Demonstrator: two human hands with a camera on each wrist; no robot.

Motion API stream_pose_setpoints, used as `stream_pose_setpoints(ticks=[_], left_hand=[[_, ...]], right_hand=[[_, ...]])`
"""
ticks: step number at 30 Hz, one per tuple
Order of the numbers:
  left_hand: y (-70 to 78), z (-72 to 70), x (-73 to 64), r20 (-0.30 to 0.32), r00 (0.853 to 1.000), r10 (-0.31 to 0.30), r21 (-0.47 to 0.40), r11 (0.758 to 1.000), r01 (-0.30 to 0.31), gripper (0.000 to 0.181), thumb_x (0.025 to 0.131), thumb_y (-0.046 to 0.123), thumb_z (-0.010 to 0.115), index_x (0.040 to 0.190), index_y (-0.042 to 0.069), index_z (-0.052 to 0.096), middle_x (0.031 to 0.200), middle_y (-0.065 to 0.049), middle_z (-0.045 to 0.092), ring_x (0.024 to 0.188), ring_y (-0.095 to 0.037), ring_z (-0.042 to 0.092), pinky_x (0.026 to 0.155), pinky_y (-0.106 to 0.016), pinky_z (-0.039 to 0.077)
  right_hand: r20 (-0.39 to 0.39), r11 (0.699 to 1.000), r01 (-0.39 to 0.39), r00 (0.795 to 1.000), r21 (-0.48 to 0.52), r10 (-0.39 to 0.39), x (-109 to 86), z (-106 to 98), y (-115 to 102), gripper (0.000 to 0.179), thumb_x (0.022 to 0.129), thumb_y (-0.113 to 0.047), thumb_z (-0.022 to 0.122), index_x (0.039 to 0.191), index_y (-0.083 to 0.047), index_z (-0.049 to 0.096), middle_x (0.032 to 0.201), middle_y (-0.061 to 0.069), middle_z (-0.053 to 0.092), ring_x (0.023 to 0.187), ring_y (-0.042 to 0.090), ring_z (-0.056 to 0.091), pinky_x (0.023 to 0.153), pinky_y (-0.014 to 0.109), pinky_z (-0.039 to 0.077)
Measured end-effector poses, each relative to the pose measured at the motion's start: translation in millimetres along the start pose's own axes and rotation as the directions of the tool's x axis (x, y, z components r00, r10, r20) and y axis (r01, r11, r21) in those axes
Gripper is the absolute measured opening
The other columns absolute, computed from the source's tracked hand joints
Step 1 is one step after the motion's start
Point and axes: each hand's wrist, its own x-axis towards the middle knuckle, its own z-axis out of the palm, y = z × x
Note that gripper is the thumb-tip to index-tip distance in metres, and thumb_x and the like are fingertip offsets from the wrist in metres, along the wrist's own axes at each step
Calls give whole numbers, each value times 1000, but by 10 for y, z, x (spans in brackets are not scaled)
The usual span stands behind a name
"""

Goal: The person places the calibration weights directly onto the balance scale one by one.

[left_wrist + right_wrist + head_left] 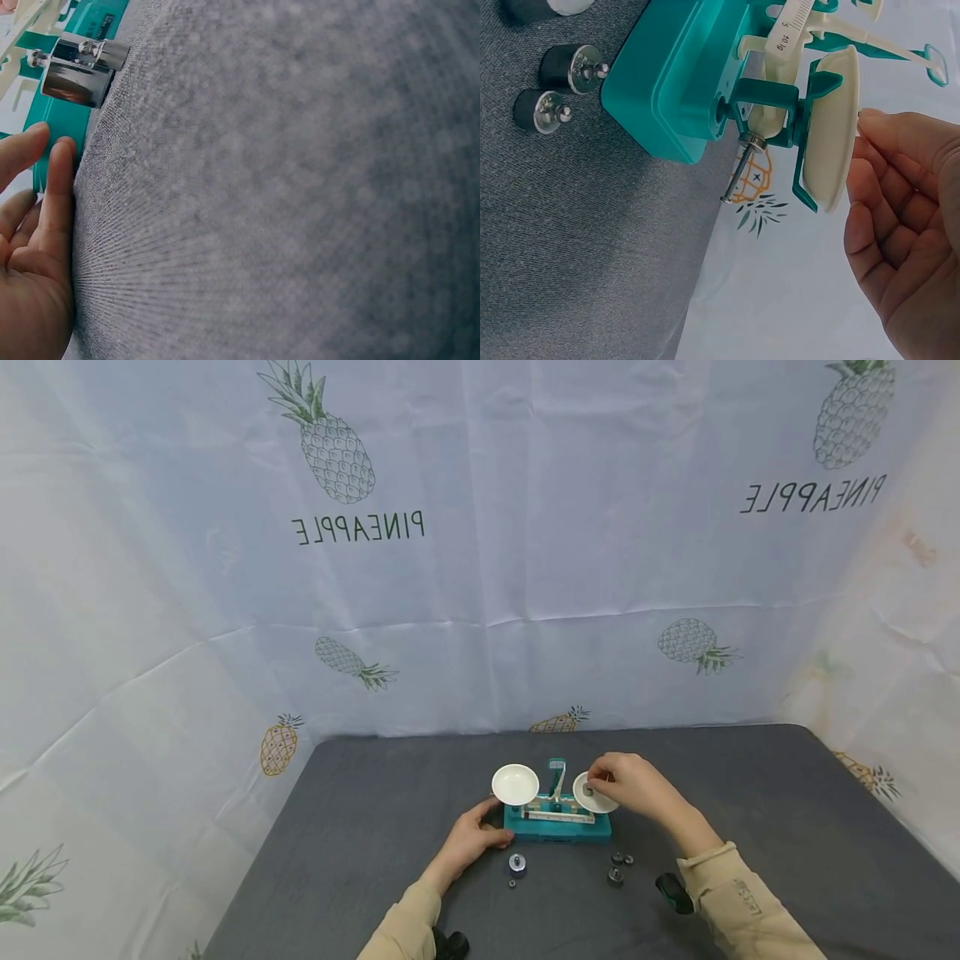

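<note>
A teal balance scale with two cream pans stands on the dark table. At its left end my left hand grips the base, thumb at the front corner and fingers around the side; the left wrist view shows fingertips against the teal base. My right hand is over the right pan, pinching a small metal weight at the pan's surface. In the right wrist view the right hand is beside the pan, whose rim hides most of the weight.
In front of the scale's left end are a large metal weight and a small one. Three more weights stand in front of its right end. The left pan holds nothing visible. A pineapple-print cloth hangs behind the table.
</note>
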Motion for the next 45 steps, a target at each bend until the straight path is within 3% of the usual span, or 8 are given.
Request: stream_pose_setpoints(ticks=[21,39,45], left_hand=[[18,14,21,6,1000,16,7,1000,-16,65,79,15,72,136,2,44,78,-12,71,66,-8,65,65,-25,52],[9,15,29,8,1000,25,-7,1000,-25,65,79,15,72,135,1,44,78,-12,71,67,-8,66,65,-26,53],[-1,6,16,3,1000,11,-14,1000,-11,65,79,15,73,136,3,45,79,-12,72,67,-8,66,65,-25,53]], right_hand=[[-16,999,11,1000,34,-10,-87,-73,33,9,87,-14,64,93,-10,69,84,-1,65,70,6,54,56,20,44],[-75,995,1,997,101,7,-440,-107,43,8,86,-14,65,94,-14,69,83,-8,64,68,-4,50,58,20,45],[-35,987,20,999,162,-14,-529,-49,61,10,87,-18,64,94,-13,68,82,-6,65,66,-5,50,57,20,45]])
